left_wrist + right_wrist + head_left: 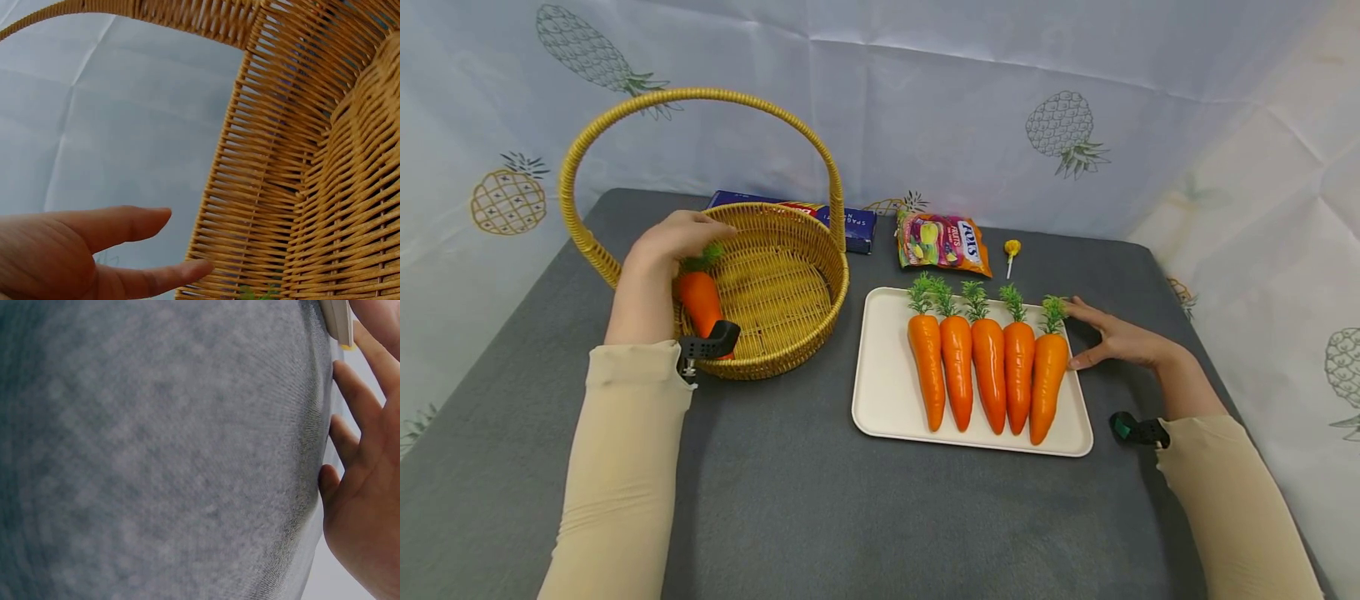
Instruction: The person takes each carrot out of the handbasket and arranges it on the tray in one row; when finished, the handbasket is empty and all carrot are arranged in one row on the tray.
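One orange carrot (702, 302) with a green top lies along the left inner side of the wicker basket (844, 292). My left hand (679, 236) is over that side of the basket, just above the carrot's leafy top. In the left wrist view its thumb and a finger (125, 226) stretch apart beside the basket wall, with nothing between them. Several more carrots (988, 362) lie side by side on a cream tray (880, 400). At the tray's right edge is my right hand (1123, 340), fingers spread and loosely bent near the rightmost carrot (1049, 383); contact is unclear.
Behind the basket lies a blue spaghetti box (859, 230). A candy bag (942, 242) and a yellow lollipop (1012, 249) are behind the tray. The basket's tall handle (700, 94) arches above its opening. Grey cloth (820, 517) covers the table, and a pineapple-print curtain (925, 108) hangs behind.
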`<action>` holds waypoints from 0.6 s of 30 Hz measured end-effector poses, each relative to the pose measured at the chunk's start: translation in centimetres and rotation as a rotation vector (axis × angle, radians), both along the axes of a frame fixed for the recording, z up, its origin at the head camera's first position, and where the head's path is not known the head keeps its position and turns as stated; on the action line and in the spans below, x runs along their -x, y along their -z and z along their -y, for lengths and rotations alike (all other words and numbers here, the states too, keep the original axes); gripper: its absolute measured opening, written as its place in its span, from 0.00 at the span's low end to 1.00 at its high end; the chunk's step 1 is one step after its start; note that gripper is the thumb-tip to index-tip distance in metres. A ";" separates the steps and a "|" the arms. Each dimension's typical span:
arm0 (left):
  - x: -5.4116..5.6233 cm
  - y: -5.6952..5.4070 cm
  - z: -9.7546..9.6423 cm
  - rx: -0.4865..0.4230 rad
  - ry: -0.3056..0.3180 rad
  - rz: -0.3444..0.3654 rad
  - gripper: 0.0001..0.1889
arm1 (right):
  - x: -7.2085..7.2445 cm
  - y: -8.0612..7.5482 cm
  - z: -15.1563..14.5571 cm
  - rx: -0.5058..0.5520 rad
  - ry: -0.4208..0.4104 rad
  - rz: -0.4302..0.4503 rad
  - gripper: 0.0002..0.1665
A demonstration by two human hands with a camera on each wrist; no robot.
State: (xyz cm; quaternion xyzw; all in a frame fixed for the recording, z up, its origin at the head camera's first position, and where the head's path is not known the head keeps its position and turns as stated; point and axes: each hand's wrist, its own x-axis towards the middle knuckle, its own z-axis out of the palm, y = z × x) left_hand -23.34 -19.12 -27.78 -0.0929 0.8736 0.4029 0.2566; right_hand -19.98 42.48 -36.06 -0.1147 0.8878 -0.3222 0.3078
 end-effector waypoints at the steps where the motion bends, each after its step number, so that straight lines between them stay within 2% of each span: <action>1: 0.1 0.0 0.0 -0.004 0.009 0.012 0.43 | 0.0 0.0 0.0 0.000 0.000 0.000 0.63; 6: 0.3 0.3 -0.1 -0.008 0.046 0.029 0.44 | 0.0 0.1 -0.2 0.002 0.000 -0.001 0.62; 11: 0.6 0.7 -0.2 -0.062 0.098 0.019 0.39 | 0.0 0.0 -0.1 -0.005 -0.001 -0.003 0.62; 18: 0.6 1.2 -0.6 -0.100 0.146 -0.049 0.35 | 0.0 0.0 -0.1 -0.003 -0.004 -0.002 0.63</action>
